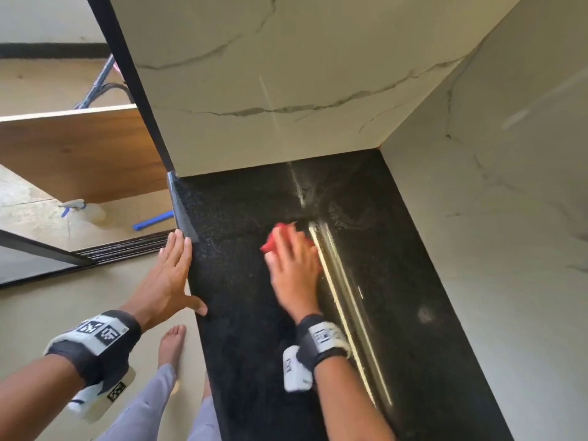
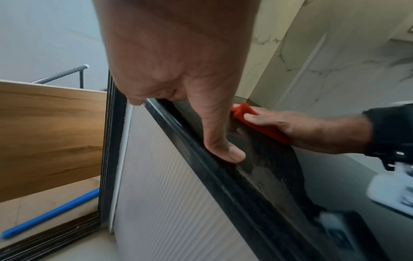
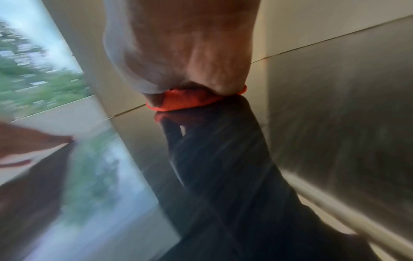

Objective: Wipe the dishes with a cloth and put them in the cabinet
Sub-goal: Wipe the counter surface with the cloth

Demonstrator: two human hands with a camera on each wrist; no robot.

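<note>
A red cloth point(image 1: 275, 238) lies on the black speckled countertop point(image 1: 241, 345), which shows wet streaks. My right hand point(image 1: 294, 262) presses flat on the cloth and looks motion-blurred. In the right wrist view the cloth point(image 3: 185, 101) shows as a folded edge under the palm. My left hand point(image 1: 168, 275) rests on the counter's left edge, fingers straight, thumb point(image 2: 223, 141) on the top surface. The left wrist view shows the right hand point(image 2: 301, 128) lying on the cloth point(image 2: 257, 121). No dishes or cabinet are in view.
White marble walls close the counter at the back point(image 1: 286, 74) and right point(image 1: 493, 218). On the floor to the left are a wooden panel point(image 1: 79, 148), a spray bottle point(image 1: 82, 208), a blue handle point(image 1: 152, 220) and a sliding-door track point(image 1: 127, 246). My bare foot point(image 1: 171, 345) stands beside the counter.
</note>
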